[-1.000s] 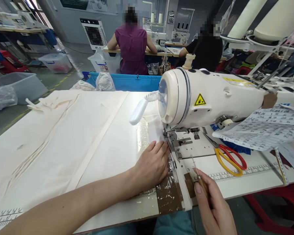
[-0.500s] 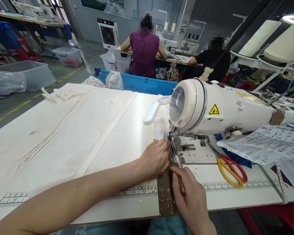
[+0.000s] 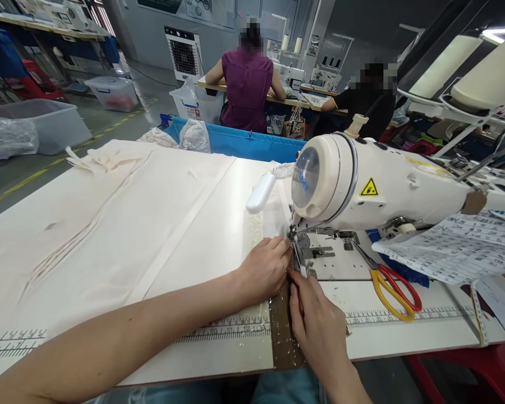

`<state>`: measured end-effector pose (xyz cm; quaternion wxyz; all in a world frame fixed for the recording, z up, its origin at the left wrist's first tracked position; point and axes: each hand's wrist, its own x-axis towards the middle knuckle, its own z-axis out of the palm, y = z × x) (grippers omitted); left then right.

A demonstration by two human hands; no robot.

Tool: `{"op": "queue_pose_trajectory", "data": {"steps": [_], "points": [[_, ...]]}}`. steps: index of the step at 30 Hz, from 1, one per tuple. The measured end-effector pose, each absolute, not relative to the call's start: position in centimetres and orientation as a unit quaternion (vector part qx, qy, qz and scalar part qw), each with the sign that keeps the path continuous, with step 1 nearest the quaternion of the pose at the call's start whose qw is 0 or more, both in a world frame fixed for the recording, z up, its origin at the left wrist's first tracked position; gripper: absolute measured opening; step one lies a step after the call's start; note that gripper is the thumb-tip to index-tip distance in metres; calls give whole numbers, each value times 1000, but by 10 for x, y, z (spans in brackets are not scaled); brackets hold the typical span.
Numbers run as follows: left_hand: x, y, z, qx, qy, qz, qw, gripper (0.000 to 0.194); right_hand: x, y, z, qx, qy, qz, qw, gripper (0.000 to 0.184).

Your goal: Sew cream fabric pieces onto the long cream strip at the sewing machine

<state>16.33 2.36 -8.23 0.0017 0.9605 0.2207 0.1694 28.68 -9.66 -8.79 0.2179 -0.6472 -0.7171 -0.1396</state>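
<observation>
My left hand (image 3: 264, 270) lies at the left of the needle area of a white sewing machine (image 3: 387, 177). Its fingers are curled under, close to the presser foot (image 3: 293, 231), and what they press or hold is hidden. Just below it, my right hand (image 3: 320, 320) is closed around a slim tool resembling an awl (image 3: 301, 303). Its brown handle is mostly covered by my fingers, and its tip is hard to see beside my left fingertips. Both hands are close together above a brown strip (image 3: 283, 336) on the table.
Scissors with red and yellow handles (image 3: 398, 294) lie right of the machine bed, near paper sheets with writing (image 3: 454, 247). Pale fabric (image 3: 109, 224) spreads over the left of the table (image 3: 219, 353). A blue cloth bin (image 3: 252, 145) stands behind; two people sit beyond it.
My right hand has moved slightly up and left, closer to my left hand, and now covers more of the tool's handle. My left hand stays nearly in place.
</observation>
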Motion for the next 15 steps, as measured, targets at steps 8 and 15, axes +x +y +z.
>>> {"op": "queue_pose_trajectory", "data": {"steps": [8,15], "points": [[160,33,-81,957,238,167,4,39,280,-92,-88,-666,-703,-190,163,37],[158,24,-66,949,232,200,77,25,289,-113,-92,-659,-678,-52,321,30]]}}
